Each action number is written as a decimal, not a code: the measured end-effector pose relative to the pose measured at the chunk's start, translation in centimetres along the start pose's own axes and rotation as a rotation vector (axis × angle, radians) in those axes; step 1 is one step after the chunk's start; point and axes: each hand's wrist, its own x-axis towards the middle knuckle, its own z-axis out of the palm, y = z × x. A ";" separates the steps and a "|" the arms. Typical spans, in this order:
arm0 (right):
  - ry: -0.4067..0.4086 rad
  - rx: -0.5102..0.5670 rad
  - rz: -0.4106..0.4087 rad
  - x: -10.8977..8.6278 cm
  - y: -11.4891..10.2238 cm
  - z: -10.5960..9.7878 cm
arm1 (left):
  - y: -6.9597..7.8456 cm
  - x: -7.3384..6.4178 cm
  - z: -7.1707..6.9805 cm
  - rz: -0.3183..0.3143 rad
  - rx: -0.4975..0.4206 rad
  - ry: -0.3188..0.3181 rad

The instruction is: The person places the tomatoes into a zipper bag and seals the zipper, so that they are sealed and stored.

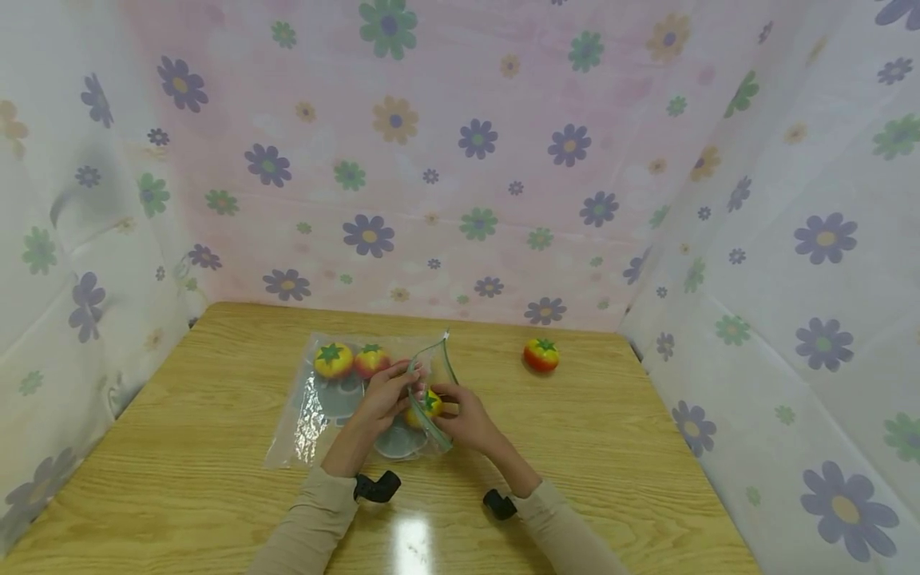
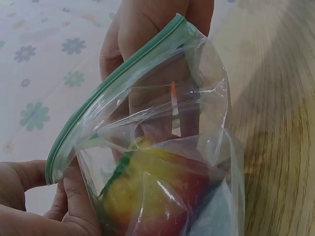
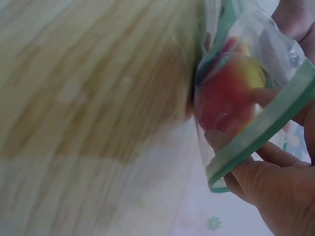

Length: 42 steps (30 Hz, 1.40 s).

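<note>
Loading step, I judge: my left hand (image 1: 386,397) pinches the bag (image 1: 312,415); right hand (image 1: 467,417) grips a bagged tomato (image 1: 431,404). Next: seat it, collect two-o'clock tomato (image 1: 541,356).

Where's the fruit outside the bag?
In the head view, the loose fruit sits on the table, back right, beyond the right hand and apart from the clear bag.

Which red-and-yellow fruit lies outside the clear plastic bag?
The rightmost round fruit, alone on the brown wooden table; the others are in the bag.

A booth-like space, room type unclear: wood-grain table (image 1: 589,463) with flower-printed sheets (image 1: 446,184) on three sides.
</note>
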 end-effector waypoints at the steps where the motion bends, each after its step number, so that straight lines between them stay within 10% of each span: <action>1: -0.010 0.001 0.001 0.2 0.6 0.1 | 0.0 0.0 0.0 0.000 -0.006 0.002; 35: 0.028 0.075 0.041 0.3 0.3 0.4 | -0.2 -0.1 -0.2 0.002 0.047 0.027; 42: 0.131 0.089 -0.058 0.1 1.0 -1.3 | 0.1 -0.4 -0.4 0.007 0.090 -0.009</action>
